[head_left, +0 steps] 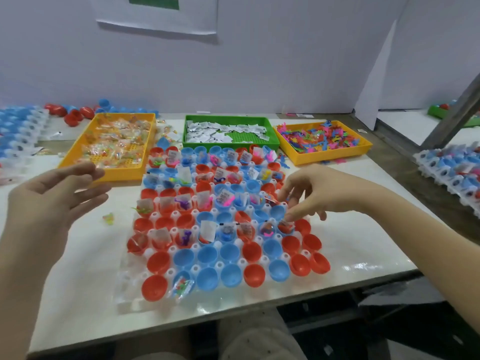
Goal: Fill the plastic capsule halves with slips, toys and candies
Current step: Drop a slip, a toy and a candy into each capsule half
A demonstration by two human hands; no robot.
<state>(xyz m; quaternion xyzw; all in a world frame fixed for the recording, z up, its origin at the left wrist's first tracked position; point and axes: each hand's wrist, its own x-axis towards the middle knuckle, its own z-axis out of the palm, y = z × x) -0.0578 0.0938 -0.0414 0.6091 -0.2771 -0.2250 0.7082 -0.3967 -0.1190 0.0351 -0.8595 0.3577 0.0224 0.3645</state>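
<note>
Tabletop [78, 307] stretches left of the clear tray [124, 294] of capsule halves [207, 255], whose near corner sits close to the table's front edge. Bins of candies [111, 175], slips [231, 146] and toys [324, 158] line its far side. Blur smears both hands. The left hand [49, 201] hovers released, holding nothing. The right hand [319, 190] dips its fingertips at a red half [288, 229]; whether it grasps anything is unclear.

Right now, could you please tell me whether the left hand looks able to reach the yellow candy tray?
Probably yes: the left hand hovers open and empty just in front of the yellow candy tray, and nothing stands between them.
</note>
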